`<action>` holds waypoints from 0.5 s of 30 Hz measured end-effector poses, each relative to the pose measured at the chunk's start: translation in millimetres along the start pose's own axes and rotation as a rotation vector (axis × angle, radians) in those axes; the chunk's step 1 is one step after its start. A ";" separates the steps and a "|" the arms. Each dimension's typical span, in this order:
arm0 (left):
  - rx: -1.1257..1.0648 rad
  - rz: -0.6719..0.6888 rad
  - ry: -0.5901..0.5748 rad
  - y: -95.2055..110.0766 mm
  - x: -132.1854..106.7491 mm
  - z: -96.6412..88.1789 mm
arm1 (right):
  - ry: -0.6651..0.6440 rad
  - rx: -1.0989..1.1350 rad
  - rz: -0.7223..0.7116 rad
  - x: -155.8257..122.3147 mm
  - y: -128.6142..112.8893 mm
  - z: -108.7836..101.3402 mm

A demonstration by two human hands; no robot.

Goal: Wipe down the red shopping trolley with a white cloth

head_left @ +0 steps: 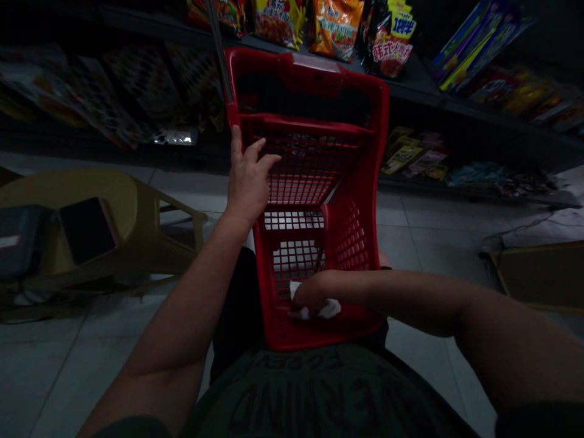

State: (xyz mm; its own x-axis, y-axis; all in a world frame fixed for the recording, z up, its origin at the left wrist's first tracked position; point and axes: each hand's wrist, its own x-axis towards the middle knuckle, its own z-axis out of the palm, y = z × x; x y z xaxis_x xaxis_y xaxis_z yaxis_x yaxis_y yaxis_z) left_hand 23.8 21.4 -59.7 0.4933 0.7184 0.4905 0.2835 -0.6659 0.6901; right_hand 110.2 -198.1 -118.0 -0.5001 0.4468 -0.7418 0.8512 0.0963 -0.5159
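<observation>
A red plastic shopping basket (349, 131) with grid walls and a metal pull rod (221, 52) stands tilted in front of my body. My left hand (250, 176) rests against its left rim, with the fingers spread and nothing in them. Inside the basket, near its closest wall, my right hand (314, 293) is closed on a white cloth or tissue (331, 309). The fingertips of that hand are hidden by the hand itself and by the white material.
Dark shelves (417, 85) run across the back with bagged noodles (335, 24) and other packets. At left is a yellowish plastic stool (123, 194) bearing a dark tablet-like device (86, 230) and a grey case (20, 240). A brown board (542, 277) stands on the tiled floor at right.
</observation>
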 end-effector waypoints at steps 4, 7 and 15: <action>-0.043 -0.030 -0.002 2.3 -0.5 -1.1 | -0.095 0.015 -0.169 -28.0 -13.3 -5.8; -0.080 -0.057 -0.020 6.1 -0.9 -2.1 | -0.001 -0.112 0.003 -48.2 -9.8 14.6; -0.134 -0.101 -0.052 13.7 -2.5 -3.9 | 0.023 0.014 -0.069 -40.2 -16.0 9.2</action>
State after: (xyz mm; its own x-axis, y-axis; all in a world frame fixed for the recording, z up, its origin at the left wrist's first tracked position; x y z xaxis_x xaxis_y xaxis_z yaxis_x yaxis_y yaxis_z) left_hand 23.2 11.3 -49.4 0.5109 0.7665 0.3891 0.2233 -0.5555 0.8010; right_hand 115.2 -225.8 -83.9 -0.5536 0.4597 -0.6944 0.8125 0.1150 -0.5716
